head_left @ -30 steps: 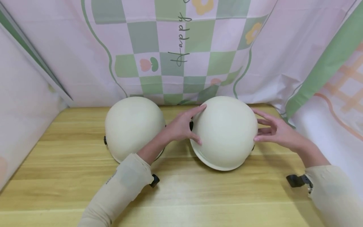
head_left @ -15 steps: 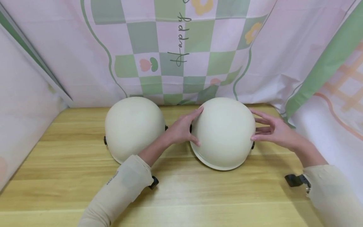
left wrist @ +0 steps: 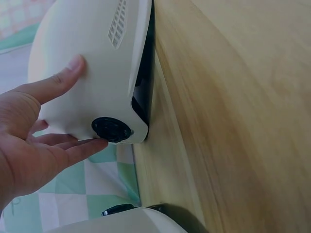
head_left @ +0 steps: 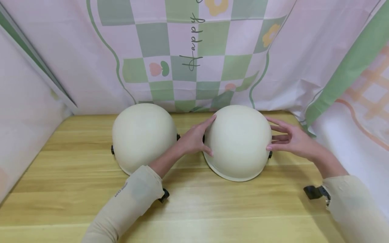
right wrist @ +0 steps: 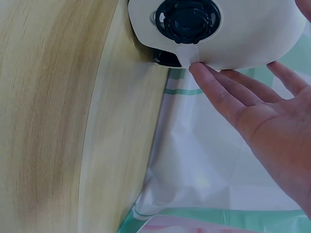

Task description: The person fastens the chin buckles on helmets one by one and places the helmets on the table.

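Note:
A cream helmet (head_left: 238,143) sits dome-up on the right side of the wooden table, between both hands. Against its left side rests my left hand (head_left: 196,136), thumb toward the front of the shell and fingers toward the back. My right hand (head_left: 293,140) touches the opposite side with spread, fairly straight fingers. The left wrist view shows a round black knob (left wrist: 112,129) beside the left fingertips and a grid vent (left wrist: 117,24) in the shell. Another black knob (right wrist: 188,20) lies near the right fingertips. A matching second helmet (head_left: 143,135) stands to the left, partly behind my left forearm.
The wooden table (head_left: 194,209) ends at a pale curtain (head_left: 182,74) with green checks behind both helmets. More fabric hangs at the left and right sides. A black camera mount (head_left: 313,192) juts from the right sleeve.
The right helmet has turned slightly and shifted a little to the left, with both hands moving along on it. More of its right-hand knob shows. The left helmet stays put.

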A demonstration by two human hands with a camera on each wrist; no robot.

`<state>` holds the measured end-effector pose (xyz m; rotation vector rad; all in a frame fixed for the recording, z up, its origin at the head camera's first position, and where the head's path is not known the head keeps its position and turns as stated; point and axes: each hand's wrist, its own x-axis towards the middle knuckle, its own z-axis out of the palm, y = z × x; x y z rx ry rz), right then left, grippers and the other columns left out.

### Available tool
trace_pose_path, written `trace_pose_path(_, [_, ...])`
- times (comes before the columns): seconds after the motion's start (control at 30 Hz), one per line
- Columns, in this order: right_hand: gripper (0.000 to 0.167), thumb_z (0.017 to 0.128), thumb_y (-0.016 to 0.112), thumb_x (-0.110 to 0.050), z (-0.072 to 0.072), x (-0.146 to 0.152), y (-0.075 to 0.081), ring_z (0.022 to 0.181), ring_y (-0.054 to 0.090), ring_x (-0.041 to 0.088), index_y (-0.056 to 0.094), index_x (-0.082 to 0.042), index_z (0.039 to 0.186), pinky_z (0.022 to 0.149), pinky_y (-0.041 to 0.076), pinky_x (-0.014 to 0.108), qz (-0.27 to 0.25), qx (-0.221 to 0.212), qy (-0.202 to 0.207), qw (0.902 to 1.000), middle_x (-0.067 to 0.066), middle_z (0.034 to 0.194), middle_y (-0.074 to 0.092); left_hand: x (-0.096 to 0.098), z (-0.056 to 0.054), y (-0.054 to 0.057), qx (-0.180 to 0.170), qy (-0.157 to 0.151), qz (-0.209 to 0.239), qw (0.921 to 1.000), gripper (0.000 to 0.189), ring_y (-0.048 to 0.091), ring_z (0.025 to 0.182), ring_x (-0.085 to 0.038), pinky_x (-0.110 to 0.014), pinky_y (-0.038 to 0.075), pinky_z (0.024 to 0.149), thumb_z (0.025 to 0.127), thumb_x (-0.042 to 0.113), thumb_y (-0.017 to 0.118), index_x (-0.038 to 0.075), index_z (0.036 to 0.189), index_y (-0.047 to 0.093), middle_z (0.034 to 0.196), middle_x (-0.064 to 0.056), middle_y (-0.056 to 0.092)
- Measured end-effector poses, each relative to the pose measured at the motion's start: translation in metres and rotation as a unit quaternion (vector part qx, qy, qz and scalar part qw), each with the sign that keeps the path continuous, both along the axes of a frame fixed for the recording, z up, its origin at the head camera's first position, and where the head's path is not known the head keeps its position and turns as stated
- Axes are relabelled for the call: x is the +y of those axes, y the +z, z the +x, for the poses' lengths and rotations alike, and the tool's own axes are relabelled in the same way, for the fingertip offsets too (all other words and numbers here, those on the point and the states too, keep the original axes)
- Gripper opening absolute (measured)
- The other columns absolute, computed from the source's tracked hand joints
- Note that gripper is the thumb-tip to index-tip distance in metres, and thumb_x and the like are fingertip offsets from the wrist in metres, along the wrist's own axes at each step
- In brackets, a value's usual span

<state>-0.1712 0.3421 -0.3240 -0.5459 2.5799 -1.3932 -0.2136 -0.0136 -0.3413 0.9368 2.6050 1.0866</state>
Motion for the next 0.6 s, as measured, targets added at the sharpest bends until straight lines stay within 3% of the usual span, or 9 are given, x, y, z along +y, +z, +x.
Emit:
trace_pose_path(0.13, [0.097,0.089,0.079,0.002,0.0,0.0,0.001,0.111,0.066,0.008,0.025,-0.019,0.166,0.083,0.06,0.029,0.005,0.0,0.003,1.0,0.04,0.158,0.029,0.001,0.0,0.0,-0.002,0.004,-0.001,1.0,0.131,0.028,0.155,-0.026,-0.038,0.03,0.123,0.069,0.011,0.098,0.014,0.168,0.012,0.17,-0.011,0.025])
trace_pose_path(0.23, [0.097,0.09,0.079,0.0,0.0,0.0,0.003,0.119,0.066,0.03,0.023,-0.018,0.167,0.083,0.06,0.029,0.017,0.002,0.004,0.9998,0.04,0.158,0.028,0.002,0.0,-0.001,0.001,0.001,-0.001,1.0,0.13,0.027,0.155,-0.026,-0.038,0.029,0.123,0.07,0.012,0.098,0.013,0.168,0.011,0.17,-0.012,0.023])
trace_pose_path(0.37, [0.097,0.091,0.078,-0.002,-0.001,0.0,0.007,0.125,0.053,0.059,0.02,-0.018,0.167,0.085,0.059,0.029,0.03,-0.005,0.008,0.9995,0.038,0.161,0.025,0.0,-0.001,-0.001,0.008,-0.012,-0.008,0.9999,0.129,0.025,0.156,-0.028,-0.039,0.028,0.124,0.073,0.015,0.096,0.012,0.167,0.009,0.171,-0.014,0.021])
trace_pose_path(0.5, [0.093,0.091,0.078,-0.004,-0.001,-0.003,0.012,0.133,0.044,0.062,0.022,-0.011,0.166,0.09,0.055,0.025,0.046,0.01,0.005,0.9989,0.032,0.164,0.023,-0.007,0.0,0.001,-0.002,-0.021,0.01,0.9997,0.12,0.027,0.155,-0.029,-0.041,0.03,0.123,0.078,0.017,0.093,0.01,0.167,0.014,0.17,-0.013,0.023])
trace_pose_path(0.6, [0.089,0.09,0.081,-0.006,0.0,-0.013,0.02,0.139,0.042,0.056,0.03,-0.005,0.162,0.095,0.051,0.02,0.063,0.05,-0.022,0.9965,0.025,0.164,0.029,-0.014,0.001,0.007,-0.007,-0.009,0.023,0.9997,0.109,0.032,0.153,-0.03,-0.043,0.033,0.121,0.083,0.017,0.09,0.011,0.166,0.02,0.169,-0.01,0.027])
